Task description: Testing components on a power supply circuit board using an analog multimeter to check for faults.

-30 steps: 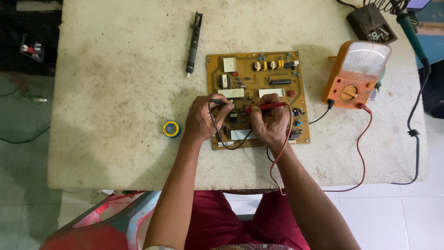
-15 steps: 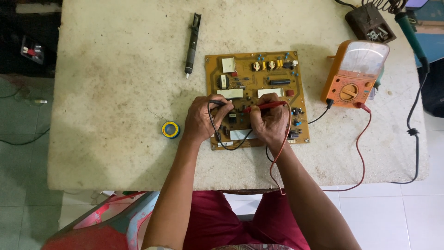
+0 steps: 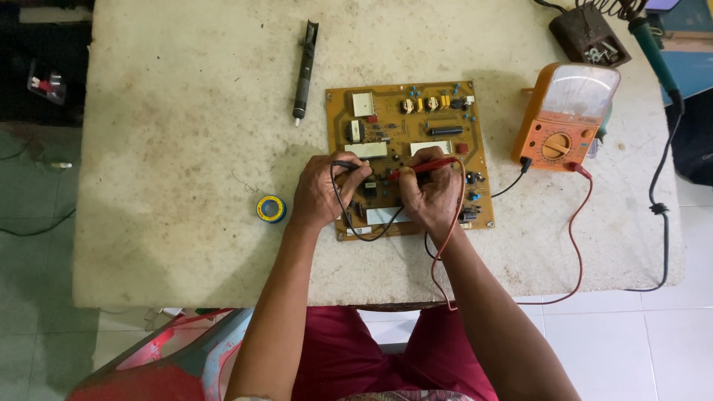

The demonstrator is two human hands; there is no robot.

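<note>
Your left hand pinches a black probe between thumb and fingers, its tip down on the yellow-brown circuit board, which lies flat on the pale, stained table just in front of you. Your right hand is closed around a red probe, held nearly level and pointing left toward the black one, so both tips meet the board near its middle. The red and black leads run to the orange meter standing just right of the board. Near the far right corner sits a small dark open box with a few small pale bits inside, too small to make out. A solder roll lies beside your left wrist, and a black desoldering pump lies farther up the table.
</note>
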